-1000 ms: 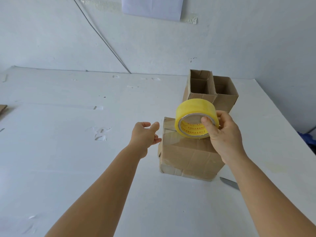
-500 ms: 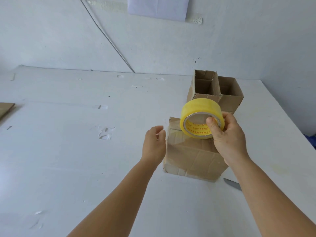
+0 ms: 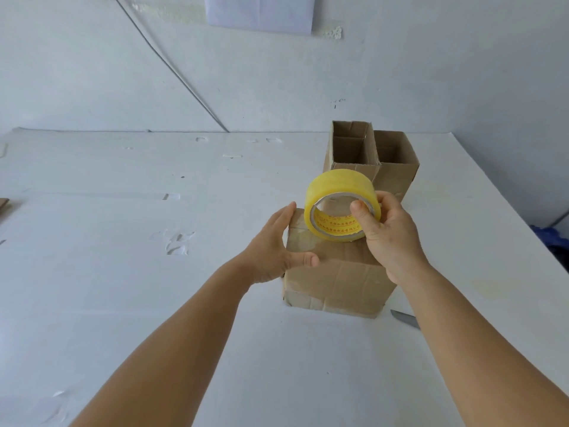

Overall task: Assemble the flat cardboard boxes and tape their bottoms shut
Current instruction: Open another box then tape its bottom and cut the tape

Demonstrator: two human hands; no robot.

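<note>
A brown cardboard box (image 3: 335,282) stands on the white table (image 3: 123,288) with its closed, taped flaps facing up. My left hand (image 3: 274,248) grips its upper left edge, thumb on the near face and fingers along the left side. My right hand (image 3: 385,235) holds a yellow tape roll (image 3: 338,192) just above the box, thumb inside the core and fingers round the outside. Two open-topped assembled boxes stand behind: one (image 3: 351,149) on the left and one (image 3: 397,164) on the right.
A metal blade (image 3: 405,318) lies on the table to the right of the near box, partly hidden by my right forearm. A flat cardboard piece (image 3: 3,204) shows at the left edge. Walls close the table at the back and right.
My left hand has moved right from the air beside the box and now grips its left edge. The tape roll has stayed over the box in my right hand.
</note>
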